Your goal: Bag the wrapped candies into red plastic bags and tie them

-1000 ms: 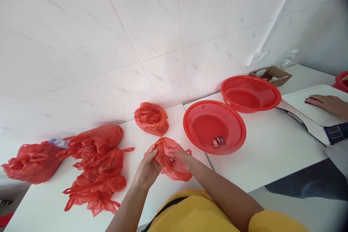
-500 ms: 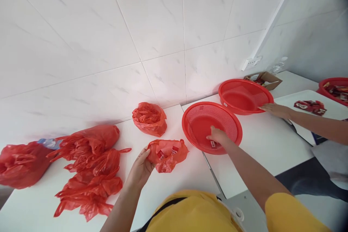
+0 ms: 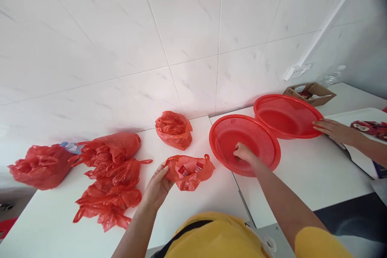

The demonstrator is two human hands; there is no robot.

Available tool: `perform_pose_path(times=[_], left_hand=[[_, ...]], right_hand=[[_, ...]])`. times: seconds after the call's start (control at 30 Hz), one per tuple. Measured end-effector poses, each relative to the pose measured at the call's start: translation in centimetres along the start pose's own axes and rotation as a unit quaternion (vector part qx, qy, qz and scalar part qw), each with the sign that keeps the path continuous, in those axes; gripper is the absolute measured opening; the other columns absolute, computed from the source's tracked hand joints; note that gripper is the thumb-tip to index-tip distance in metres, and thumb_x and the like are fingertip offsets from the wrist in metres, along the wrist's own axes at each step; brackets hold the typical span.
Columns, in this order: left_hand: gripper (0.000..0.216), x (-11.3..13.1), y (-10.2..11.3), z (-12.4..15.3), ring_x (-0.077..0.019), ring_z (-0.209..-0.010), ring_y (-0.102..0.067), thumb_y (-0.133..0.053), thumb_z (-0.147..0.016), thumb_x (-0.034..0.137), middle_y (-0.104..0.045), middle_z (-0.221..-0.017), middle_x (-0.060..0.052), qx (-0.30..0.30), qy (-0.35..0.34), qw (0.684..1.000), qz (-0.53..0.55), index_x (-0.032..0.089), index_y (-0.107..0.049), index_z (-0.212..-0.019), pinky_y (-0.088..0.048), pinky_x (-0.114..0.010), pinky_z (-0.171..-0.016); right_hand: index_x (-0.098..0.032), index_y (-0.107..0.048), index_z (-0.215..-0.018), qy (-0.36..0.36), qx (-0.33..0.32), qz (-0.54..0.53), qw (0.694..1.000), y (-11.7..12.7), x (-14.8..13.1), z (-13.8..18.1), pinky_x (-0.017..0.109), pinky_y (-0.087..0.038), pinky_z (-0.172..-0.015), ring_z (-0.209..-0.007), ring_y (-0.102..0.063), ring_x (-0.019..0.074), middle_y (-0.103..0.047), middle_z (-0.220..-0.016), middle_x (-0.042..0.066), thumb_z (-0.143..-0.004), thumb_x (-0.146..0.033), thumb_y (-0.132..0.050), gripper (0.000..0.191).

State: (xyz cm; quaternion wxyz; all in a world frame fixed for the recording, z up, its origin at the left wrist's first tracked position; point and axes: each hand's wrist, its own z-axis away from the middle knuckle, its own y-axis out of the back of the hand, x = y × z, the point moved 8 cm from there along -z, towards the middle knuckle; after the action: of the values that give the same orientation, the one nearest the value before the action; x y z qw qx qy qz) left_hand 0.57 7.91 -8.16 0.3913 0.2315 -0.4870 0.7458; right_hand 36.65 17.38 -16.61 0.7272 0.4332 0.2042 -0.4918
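Observation:
My left hand pinches the left rim of a red plastic bag, holding its mouth open. Two small red-and-white packets show inside the bag. My right hand reaches into the nearer red mesh basket, its fingers curled together near the bottom. Whatever those fingers hold, if anything, is hidden. Behind the open bag stands another red bag, stuffed with crumpled red plastic.
Several filled red bags lie at the left, near a clear bottle. A second red basket touches the nearer one; another person's hand rests on its rim. A cardboard box stands behind. The tiled wall bounds the table.
My right hand's fingers have curled inside the basket, and the small labelled piece seen beside them is now out of sight. My left hand keeps its hold. The view has turned slightly left.

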Motion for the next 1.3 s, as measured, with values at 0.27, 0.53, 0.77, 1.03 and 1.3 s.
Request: perform_pose_path(times=[0.27, 0.53, 0.77, 1.03, 1.3], left_hand=[[0.026, 0.5, 0.2, 0.1, -0.0117, -0.077, -0.068, -0.070, -0.078, 0.019, -0.072, -0.097, 0.000, 0.002, -0.010, 1.000, -0.003, 0.021, -0.063, -0.103, -0.055, -0.021, -0.067], [0.029, 1.3, 2.1, 1.0, -0.0125, -0.074, -0.068, -0.072, -0.076, 0.020, -0.072, -0.094, -0.001, 0.012, -0.036, 0.999, 0.001, 0.020, -0.064, -0.103, -0.055, -0.021, -0.062], [0.023, 2.5, 5.5, 1.5, -0.0105, -0.066, -0.068, -0.075, -0.071, 0.015, -0.072, -0.084, 0.001, 0.061, -0.055, 0.996, 0.029, 0.018, -0.064, -0.091, -0.055, -0.019, -0.059], [0.025, 2.4, 7.4, 2.7, -0.0101, -0.067, -0.067, -0.075, -0.070, 0.014, -0.071, -0.083, 0.001, 0.074, -0.064, 0.994, 0.051, 0.018, -0.063, -0.092, -0.055, -0.019, -0.059], [0.025, 5.1, 10.5, 3.8, -0.0085, -0.061, -0.063, -0.079, -0.065, 0.020, -0.068, -0.075, 0.002, 0.121, -0.150, 0.979, 0.064, 0.017, -0.064, -0.085, -0.052, -0.018, -0.057]], right_hand=[[-0.025, -0.047, -0.099, 0.204, -0.135, -0.205, 0.948, -10.1, -10.6, 6.7, 0.032, -0.054, -0.068, -0.080, -0.064, 0.0165, -0.060, -0.095, 0.002, -0.075, -0.033, -0.064, 0.030], [-0.025, -0.060, -0.108, 0.296, -0.141, 0.174, 0.929, -15.6, -8.6, 9.9, 0.037, -0.043, -0.083, -0.100, -0.060, 0.0243, -0.064, -0.112, 0.008, -0.081, -0.049, -0.057, 0.036], [-0.025, -0.060, -0.119, 0.259, -0.130, 0.400, 0.870, -17.5, -1.6, 9.3, 0.042, -0.039, -0.086, -0.105, -0.057, 0.0325, -0.067, -0.109, 0.011, -0.068, -0.021, -0.066, 0.051], [-0.033, -0.050, -0.131, 0.218, -0.094, 0.329, 0.914, -19.0, -1.8, 9.0, 0.030, -0.040, -0.069, -0.088, -0.065, 0.0246, -0.068, -0.102, 0.005, -0.070, -0.023, -0.063, 0.063], [-0.024, -0.046, -0.076, 0.318, 0.000, 0.157, 0.935, -15.4, -10.6, 12.4, 0.026, -0.040, -0.066, -0.076, -0.056, 0.0172, -0.061, -0.085, 0.002, -0.082, -0.022, -0.041, 0.008]])
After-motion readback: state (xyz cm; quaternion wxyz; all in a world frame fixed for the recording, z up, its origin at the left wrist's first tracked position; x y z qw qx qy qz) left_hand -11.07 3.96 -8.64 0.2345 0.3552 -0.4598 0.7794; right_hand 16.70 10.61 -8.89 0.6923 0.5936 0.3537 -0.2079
